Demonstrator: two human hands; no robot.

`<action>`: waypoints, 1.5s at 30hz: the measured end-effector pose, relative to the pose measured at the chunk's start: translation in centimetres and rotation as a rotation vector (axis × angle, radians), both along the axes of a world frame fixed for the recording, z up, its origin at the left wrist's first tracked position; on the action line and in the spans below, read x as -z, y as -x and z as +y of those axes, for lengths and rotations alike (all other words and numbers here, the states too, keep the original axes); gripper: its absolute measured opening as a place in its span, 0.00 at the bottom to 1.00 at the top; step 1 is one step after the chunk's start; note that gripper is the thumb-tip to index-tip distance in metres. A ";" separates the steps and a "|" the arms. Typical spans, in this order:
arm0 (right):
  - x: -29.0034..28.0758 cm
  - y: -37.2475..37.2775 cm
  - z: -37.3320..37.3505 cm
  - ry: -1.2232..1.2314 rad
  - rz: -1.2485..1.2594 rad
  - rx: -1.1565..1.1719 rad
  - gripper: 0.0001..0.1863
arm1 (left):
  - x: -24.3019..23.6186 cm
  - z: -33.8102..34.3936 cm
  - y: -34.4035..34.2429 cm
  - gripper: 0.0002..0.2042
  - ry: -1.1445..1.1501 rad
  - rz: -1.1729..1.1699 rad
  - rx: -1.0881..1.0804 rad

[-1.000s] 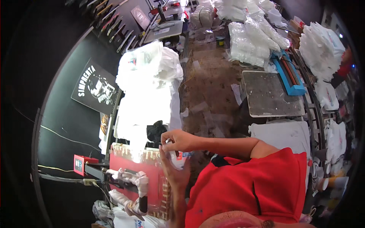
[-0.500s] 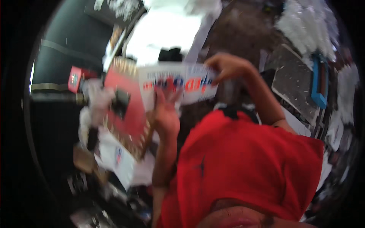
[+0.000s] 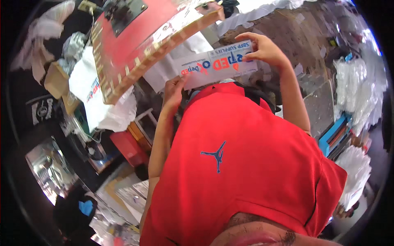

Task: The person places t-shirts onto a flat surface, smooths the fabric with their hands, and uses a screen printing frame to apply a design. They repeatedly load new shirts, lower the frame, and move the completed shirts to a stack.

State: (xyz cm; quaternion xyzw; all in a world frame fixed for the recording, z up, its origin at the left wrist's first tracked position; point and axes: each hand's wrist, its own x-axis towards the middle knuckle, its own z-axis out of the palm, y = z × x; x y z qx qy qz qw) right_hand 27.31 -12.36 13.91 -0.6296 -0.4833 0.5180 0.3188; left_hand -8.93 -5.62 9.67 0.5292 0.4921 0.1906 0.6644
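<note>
A white sheet (image 3: 210, 64) with red and blue printing stretches in front of my chest; whether it is paper or thin plastic I cannot tell. My left hand (image 3: 174, 91) pinches its lower left corner, thumb and fingers together. At the other end my right hand (image 3: 266, 52) grips the right edge, with the thumb over the printed face and the index finger curved above the top edge. Just beyond the sheet, up and left, a wood-framed printing screen (image 3: 162, 48) with pink mesh stands tilted. Another white printed sheet (image 3: 84, 84) lies beneath that frame.
White plastic bundles (image 3: 355, 90) are stacked on the right beside a blue tray (image 3: 334, 133) and a grey speckled board (image 3: 322, 104). To the left are a cardboard box (image 3: 57, 82) and a red box (image 3: 128, 146). Bright white material (image 3: 250, 18) covers the surface at the far side.
The view has swung, so the printing screen now appears higher and nearer. The sheet stays between both hands; my left hand has gone from over its face to its lower left corner.
</note>
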 end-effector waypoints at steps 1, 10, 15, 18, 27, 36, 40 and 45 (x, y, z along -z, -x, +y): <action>1.4 1.1 0.6 -0.001 -0.017 0.028 0.36 | 0.8 -0.3 0.6 0.17 -0.053 0.052 -0.064; 8.6 9.7 7.2 -0.179 -0.053 0.027 0.37 | 6.0 1.0 7.3 0.16 -0.283 0.266 -0.282; 11.1 9.9 10.8 -0.246 -0.242 0.087 0.18 | 8.9 3.5 9.1 0.14 -0.274 0.199 -0.470; 12.0 8.9 10.8 -0.202 -0.324 0.049 0.11 | 7.4 4.8 7.8 0.14 -0.240 0.278 -0.412; 10.9 11.5 22.3 -0.482 -0.527 0.031 0.13 | 10.4 16.8 9.6 0.16 -0.599 0.375 -0.518; 12.4 11.8 24.7 -0.488 -0.626 0.073 0.15 | 9.5 11.9 0.7 0.30 -1.216 0.702 -0.083; 11.5 11.9 24.1 -0.443 -0.554 0.082 0.17 | 9.7 9.6 -1.3 0.34 -1.215 0.742 -0.026; 11.2 12.4 23.0 -0.297 -0.539 0.036 0.21 | 10.0 9.6 -1.2 0.37 -1.148 0.790 0.003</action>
